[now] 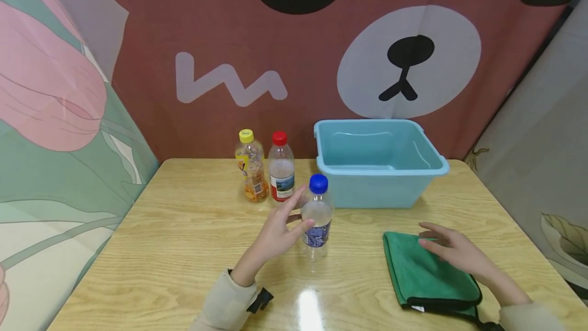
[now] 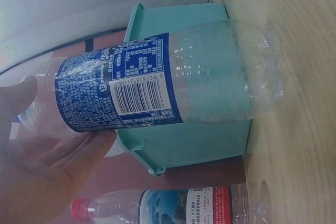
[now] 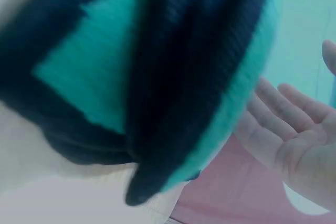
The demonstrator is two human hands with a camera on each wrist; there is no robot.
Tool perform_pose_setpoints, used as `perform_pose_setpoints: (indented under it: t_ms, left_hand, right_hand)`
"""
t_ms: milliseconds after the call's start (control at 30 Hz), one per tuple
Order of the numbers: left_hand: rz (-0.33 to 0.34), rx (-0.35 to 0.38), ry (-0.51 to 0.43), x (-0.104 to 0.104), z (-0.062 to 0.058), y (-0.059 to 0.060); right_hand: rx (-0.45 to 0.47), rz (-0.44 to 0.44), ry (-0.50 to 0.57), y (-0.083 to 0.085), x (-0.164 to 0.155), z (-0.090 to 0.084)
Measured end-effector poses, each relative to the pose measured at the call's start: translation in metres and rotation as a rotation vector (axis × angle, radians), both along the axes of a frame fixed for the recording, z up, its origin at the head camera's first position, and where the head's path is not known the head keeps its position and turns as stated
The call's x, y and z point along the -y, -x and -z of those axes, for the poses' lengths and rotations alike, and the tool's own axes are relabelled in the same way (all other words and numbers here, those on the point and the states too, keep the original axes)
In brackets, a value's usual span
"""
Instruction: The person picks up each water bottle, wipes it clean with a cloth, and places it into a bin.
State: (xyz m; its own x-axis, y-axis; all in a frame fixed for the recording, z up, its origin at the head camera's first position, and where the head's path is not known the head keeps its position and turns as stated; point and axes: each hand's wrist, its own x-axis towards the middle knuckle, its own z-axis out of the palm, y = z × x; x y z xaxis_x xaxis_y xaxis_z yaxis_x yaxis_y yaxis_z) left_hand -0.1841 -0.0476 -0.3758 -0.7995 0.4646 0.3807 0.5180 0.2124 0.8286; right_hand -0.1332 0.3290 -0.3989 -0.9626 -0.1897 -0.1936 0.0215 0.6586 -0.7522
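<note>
A clear plastic bottle (image 1: 317, 213) with a blue cap and blue label stands on the table. My left hand (image 1: 279, 226) is at its left side, the thumb in front and the fingers fairly straight beside its upper part. In the left wrist view, the thumb and fingers of that hand (image 2: 47, 150) lie on either side of the bottle (image 2: 142, 82); firm contact is unclear. Over a folded green cloth (image 1: 422, 275) with dark edging is my right hand (image 1: 457, 249), its fingers loosely extended and holding nothing.
A light-blue plastic bin (image 1: 372, 188) stands at the table's back right, behind the blue-capped bottle. To the left are a red-capped bottle (image 1: 282, 167) and a yellow-capped bottle (image 1: 252, 172) with orange contents. A patterned curtain (image 1: 220, 24) hangs behind the table.
</note>
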Motion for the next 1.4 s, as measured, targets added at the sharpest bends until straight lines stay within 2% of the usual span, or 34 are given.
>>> perform_pose_setpoints:
  t_ms: [100, 167, 400, 633, 800, 933, 1000, 1100, 1233, 1400]
  left_hand:
    - [-0.001, -0.005, 0.000, 0.000, 0.000, 0.000]
    - [-0.001, -0.010, -0.002, 0.000, 0.001, 0.000]
    - [0.000, -0.014, -0.003, 0.000, 0.001, 0.000]
    - [0.007, -0.011, -0.011, -0.001, 0.001, 0.000]
    - [0.004, -0.006, -0.004, -0.001, 0.001, 0.000]
    - [-0.006, 0.025, 0.004, -0.002, -0.001, -0.001]
    - [-0.012, 0.046, 0.011, -0.003, -0.004, -0.004]
    - [-0.010, 0.061, 0.009, -0.004, -0.017, -0.011]
    - [0.004, 0.044, -0.002, -0.004, -0.034, -0.021]
    - [0.009, 0.009, 0.004, -0.007, -0.041, -0.024]
  right_hand:
    - [0.043, 0.067, 0.086, 0.006, -0.007, -0.005]
    - [0.039, 0.099, 0.133, 0.011, -0.012, -0.008]
    - [-0.080, 0.118, 0.312, 0.024, -0.027, -0.017]
    - [-0.076, 0.149, 0.552, 0.038, -0.034, -0.031]
    - [-0.068, 0.182, 0.628, 0.050, -0.034, -0.037]
    - [-0.034, 0.225, 0.683, 0.060, -0.033, -0.042]
    - [-0.012, 0.250, 0.704, 0.064, -0.032, -0.045]
    - [0.023, 0.278, 0.733, 0.070, -0.030, -0.048]
    - [0.061, 0.317, 0.777, 0.076, -0.027, -0.050]
    - [0.088, 0.354, 0.832, 0.082, -0.026, -0.048]
